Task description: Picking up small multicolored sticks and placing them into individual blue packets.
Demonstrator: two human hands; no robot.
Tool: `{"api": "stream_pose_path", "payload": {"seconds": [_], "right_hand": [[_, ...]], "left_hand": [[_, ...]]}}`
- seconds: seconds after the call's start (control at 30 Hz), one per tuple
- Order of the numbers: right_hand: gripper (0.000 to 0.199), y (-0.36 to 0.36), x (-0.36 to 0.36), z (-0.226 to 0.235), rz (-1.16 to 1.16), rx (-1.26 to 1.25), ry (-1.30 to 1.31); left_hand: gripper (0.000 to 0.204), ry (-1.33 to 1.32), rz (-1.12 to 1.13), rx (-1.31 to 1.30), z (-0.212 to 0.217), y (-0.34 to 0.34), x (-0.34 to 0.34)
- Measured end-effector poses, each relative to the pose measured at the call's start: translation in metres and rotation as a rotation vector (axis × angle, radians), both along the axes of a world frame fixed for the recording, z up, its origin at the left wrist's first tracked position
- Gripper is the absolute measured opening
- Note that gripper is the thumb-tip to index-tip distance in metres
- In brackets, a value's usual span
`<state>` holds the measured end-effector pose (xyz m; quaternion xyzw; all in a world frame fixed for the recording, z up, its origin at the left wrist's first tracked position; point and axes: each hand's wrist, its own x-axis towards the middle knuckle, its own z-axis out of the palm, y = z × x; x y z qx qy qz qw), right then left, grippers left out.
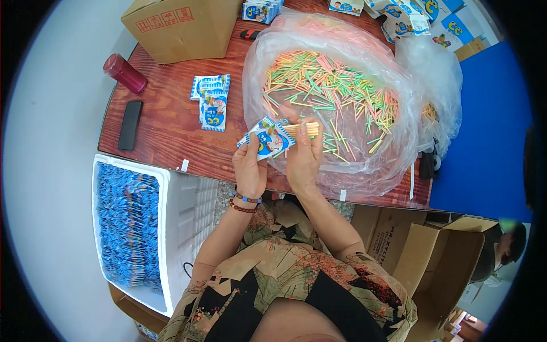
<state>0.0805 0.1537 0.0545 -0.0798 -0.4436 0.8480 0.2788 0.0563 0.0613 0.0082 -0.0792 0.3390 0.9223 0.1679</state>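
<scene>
My left hand (249,168) grips a small blue-and-white packet (271,138) by its lower left side. My right hand (305,159) pinches a bundle of thin pale-yellow sticks (302,130), whose left ends meet the packet's right-hand opening; how deep they reach inside is hidden. Just beyond both hands spreads a large clear plastic bag (376,178), opened out on the table. Many loose pink, green and yellow sticks (325,77) lie in it. Several similar packets (214,108) are piled left of my hands.
On the wooden table (171,122) stand a cardboard box (182,28) and a dark red bottle (126,74), with a black phone (130,125) nearby. A white foam box (165,228) full of packets is at lower left. An open carton (439,268) sits lower right, beside another person (507,245).
</scene>
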Motion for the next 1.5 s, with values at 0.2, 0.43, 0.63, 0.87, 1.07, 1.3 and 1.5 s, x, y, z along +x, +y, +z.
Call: {"api": "stream_pose_path", "payload": {"seconds": [0.2, 0.43, 0.63, 0.87, 1.07, 1.3, 1.5], "right_hand": [[0.033, 0.003, -0.002, 0.009, 0.118, 0.472, -0.031], [0.052, 0.002, 0.000, 0.011, 0.276, 0.697, -0.105], [0.030, -0.001, -0.017, 0.013, 0.321, 0.923, -0.213], [0.013, -0.017, -0.045, 0.026, 0.288, 1.065, -0.030], [0.013, -0.035, -0.065, -0.025, 0.228, 1.423, 0.008], [0.017, -0.042, -0.123, -0.029, 0.416, 1.091, -0.209], [0.023, -0.025, -0.166, -0.049, 0.397, 1.049, -0.457]], "left_hand": [[0.024, 0.045, 0.001, 0.057, -0.009, -0.004, -0.006], [0.035, 0.041, -0.097, 0.277, -0.013, -0.018, -0.011], [0.032, 0.117, 0.030, 0.386, -0.003, -0.030, -0.020], [0.024, 0.246, 0.115, 0.267, -0.017, -0.072, -0.038], [0.025, 0.254, 0.503, -0.128, -0.025, -0.105, -0.041], [0.020, 0.311, 0.647, -0.695, -0.023, -0.109, -0.043], [0.025, 0.639, 0.301, -1.402, -0.028, -0.087, -0.057]]}}
